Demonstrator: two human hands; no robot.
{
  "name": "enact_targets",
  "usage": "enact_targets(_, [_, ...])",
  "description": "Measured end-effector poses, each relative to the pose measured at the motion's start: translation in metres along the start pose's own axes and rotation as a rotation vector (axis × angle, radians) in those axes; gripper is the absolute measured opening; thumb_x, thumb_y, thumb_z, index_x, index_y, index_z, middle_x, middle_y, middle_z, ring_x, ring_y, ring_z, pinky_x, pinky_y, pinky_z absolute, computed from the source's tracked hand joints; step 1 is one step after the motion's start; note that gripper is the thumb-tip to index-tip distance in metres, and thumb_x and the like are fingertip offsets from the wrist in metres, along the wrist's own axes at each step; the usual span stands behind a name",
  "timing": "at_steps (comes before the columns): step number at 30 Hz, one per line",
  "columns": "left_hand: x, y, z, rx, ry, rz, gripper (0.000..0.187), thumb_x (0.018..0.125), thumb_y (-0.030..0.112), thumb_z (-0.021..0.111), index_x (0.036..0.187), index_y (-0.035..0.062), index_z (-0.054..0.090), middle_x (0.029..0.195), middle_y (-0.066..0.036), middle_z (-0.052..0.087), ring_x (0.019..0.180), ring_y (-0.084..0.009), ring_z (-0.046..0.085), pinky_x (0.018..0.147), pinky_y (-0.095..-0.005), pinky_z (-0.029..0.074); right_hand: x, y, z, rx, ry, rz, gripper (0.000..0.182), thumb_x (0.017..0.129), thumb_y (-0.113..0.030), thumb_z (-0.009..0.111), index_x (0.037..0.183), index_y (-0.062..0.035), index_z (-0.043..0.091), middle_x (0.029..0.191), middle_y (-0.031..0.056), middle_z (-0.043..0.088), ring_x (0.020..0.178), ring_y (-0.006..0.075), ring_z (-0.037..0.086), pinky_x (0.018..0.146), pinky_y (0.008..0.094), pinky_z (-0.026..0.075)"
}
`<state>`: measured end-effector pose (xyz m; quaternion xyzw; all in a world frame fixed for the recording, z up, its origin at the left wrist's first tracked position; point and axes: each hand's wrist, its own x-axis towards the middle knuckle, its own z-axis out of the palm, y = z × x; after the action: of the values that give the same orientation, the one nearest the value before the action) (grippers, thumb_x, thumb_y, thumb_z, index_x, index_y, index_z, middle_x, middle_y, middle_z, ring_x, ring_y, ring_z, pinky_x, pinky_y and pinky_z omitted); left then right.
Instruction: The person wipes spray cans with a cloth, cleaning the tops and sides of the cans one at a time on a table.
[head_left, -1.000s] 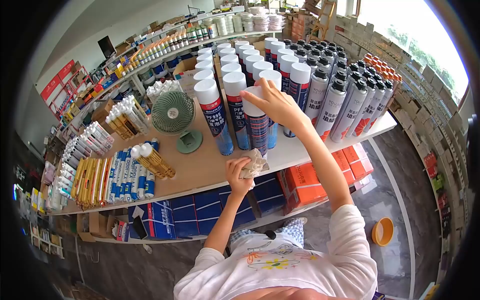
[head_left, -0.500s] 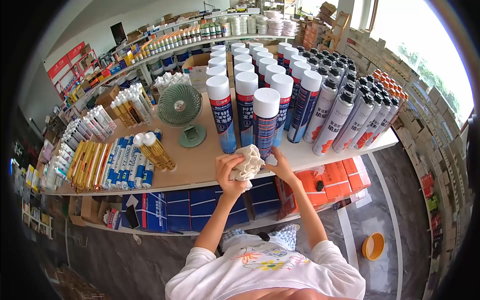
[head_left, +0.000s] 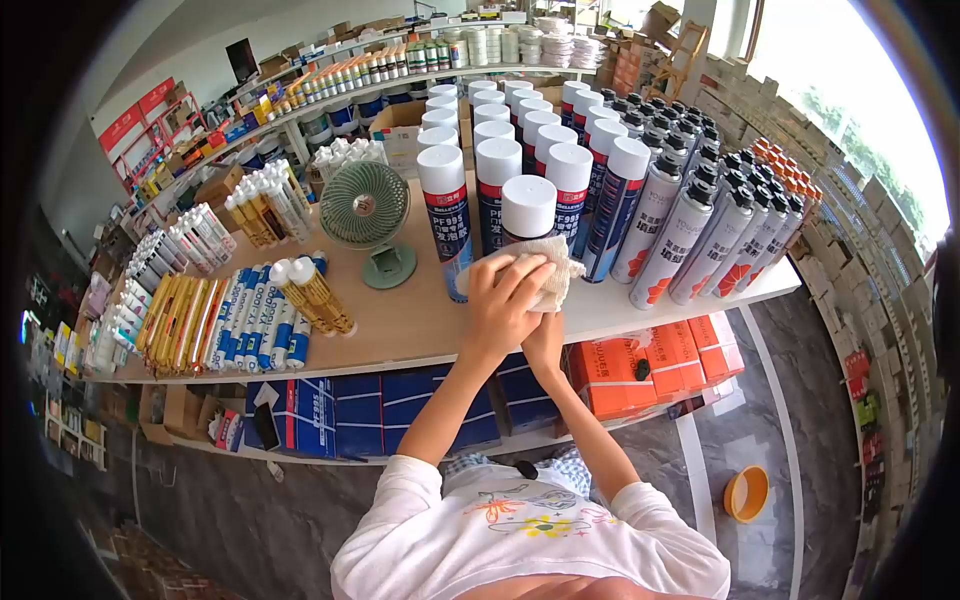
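At the counter [head_left: 408,325], four o'clock from a fan [head_left: 363,205], the left hand [head_left: 506,300] is clutching cloth [head_left: 558,270] against a can [head_left: 528,206], hiding the grip of the right hand [head_left: 544,343].

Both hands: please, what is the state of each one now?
Left hand: closed on a cream cloth, against the foremost white-capped can.
Right hand: partly hidden below the cloth; its grip cannot be told.

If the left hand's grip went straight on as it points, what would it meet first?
Past the cloth it holds, the left hand's grip would likely meet the nearest white-capped can; the cloth looks pressed to it, though the contact itself is hidden.
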<state>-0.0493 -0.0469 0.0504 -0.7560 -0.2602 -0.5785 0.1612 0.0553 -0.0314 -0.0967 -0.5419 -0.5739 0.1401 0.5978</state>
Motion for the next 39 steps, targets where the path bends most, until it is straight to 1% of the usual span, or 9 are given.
enact_targets(2, [-0.025,-0.003,0.004,0.007,-0.041,-0.04,0.043,0.062,0.01,0.081,0.104,0.0138,0.071,0.11,0.004,0.067,0.095,-0.0238,0.057,0.082,-0.0356,0.046,-0.002,0.008,0.005,-0.001,0.0,-0.027,0.067,0.074,-0.006,0.075,0.133,0.001,0.043,0.116,0.024,0.054,0.105,0.0424,0.054,0.088,0.0452,0.047])
enact_targets(6, [-0.066,-0.009,0.012,-0.05,-0.078,-0.095,0.039,0.062,0.008,0.08,0.099,0.0126,0.071,0.105,0.003,0.068,0.092,-0.0235,0.058,0.079,-0.036,0.048,-0.007,-0.005,0.003,0.066,0.045,-0.033,0.027,0.082,-0.019,0.064,0.104,-0.0039,0.064,0.105,0.0162,0.06,0.098,0.039,0.054,0.082,0.0451,0.044])
enact_targets(15, [-0.068,-0.007,0.002,-0.15,-0.072,-0.158,0.042,0.059,0.005,0.08,0.099,0.0111,0.071,0.105,0.002,0.068,0.092,-0.025,0.057,0.08,-0.0369,0.049,-0.014,-0.002,0.002,0.025,0.063,0.013,0.031,0.081,-0.015,0.065,0.109,-0.0028,0.063,0.107,0.0169,0.059,0.103,0.0387,0.05,0.086,0.0449,0.043])
enact_targets(17, [-0.064,-0.008,-0.003,-0.16,-0.066,-0.148,0.043,0.059,0.004,0.08,0.1,0.0108,0.071,0.105,0.001,0.068,0.092,-0.0256,0.057,0.081,-0.0371,0.049,-0.009,0.013,-0.007,-0.187,-0.113,-0.271,0.036,0.079,-0.011,0.067,0.113,-0.0005,0.061,0.114,0.0197,0.056,0.106,0.0406,0.049,0.09,0.0449,0.043])
enact_targets(19, [-0.058,-0.01,-0.01,-0.171,-0.058,-0.132,0.043,0.058,0.003,0.079,0.1,0.0105,0.071,0.105,0.001,0.068,0.092,-0.0262,0.057,0.081,-0.0372,0.049,-0.01,-0.005,-0.03,-0.097,-0.054,-0.011,0.058,0.075,-0.001,0.073,0.126,0.0044,0.046,0.129,0.025,0.044,0.118,0.0431,0.046,0.102,0.0471,0.04])
enact_targets(25, [-0.057,-0.016,-0.016,-0.178,-0.064,-0.123,0.054,0.054,-0.003,0.07,0.106,0.0111,0.069,0.111,0.001,0.066,0.096,-0.0261,0.056,0.083,-0.0384,0.045,0.076,-0.1,-0.105,-0.118,0.076,-0.506,0.033,0.092,0.004,0.057,0.124,0.0034,0.048,0.125,0.024,0.053,0.117,0.0407,0.054,0.101,0.042,0.042])
enact_targets(31, [-0.039,-0.006,-0.011,-0.167,-0.067,-0.074,0.053,0.054,-0.004,0.07,0.105,0.0104,0.069,0.111,0.002,0.065,0.097,-0.0264,0.056,0.083,-0.039,0.045,0.155,-0.182,-0.111,0.028,-0.348,-0.447,0.035,0.104,-0.019,0.044,0.129,0.0032,0.053,0.135,0.0217,0.055,0.124,0.0353,0.055,0.105,0.0392,0.041])
enact_targets(33, [-0.018,-0.005,-0.011,-0.149,-0.053,-0.039,0.053,0.055,-0.004,0.07,0.106,0.0104,0.069,0.111,0.002,0.065,0.097,-0.0264,0.055,0.084,-0.0392,0.045,0.166,-0.175,-0.102,-0.254,-0.48,-0.6,0.038,0.106,-0.024,0.039,0.127,0.0019,0.058,0.135,0.0201,0.056,0.126,0.0339,0.054,0.106,0.04,0.042])
enact_targets(39, [0.008,-0.015,-0.008,-0.038,0.023,0.08,0.05,0.056,0.004,0.079,0.104,0.0126,0.071,0.11,0.002,0.067,0.094,-0.0239,0.057,0.081,-0.0367,0.046,0.156,-0.163,-0.093,-0.082,-0.393,-0.552,0.035,0.105,-0.02,0.042,0.124,0.0007,0.063,0.133,0.0179,0.059,0.128,0.033,0.053,0.108,0.039,0.041])
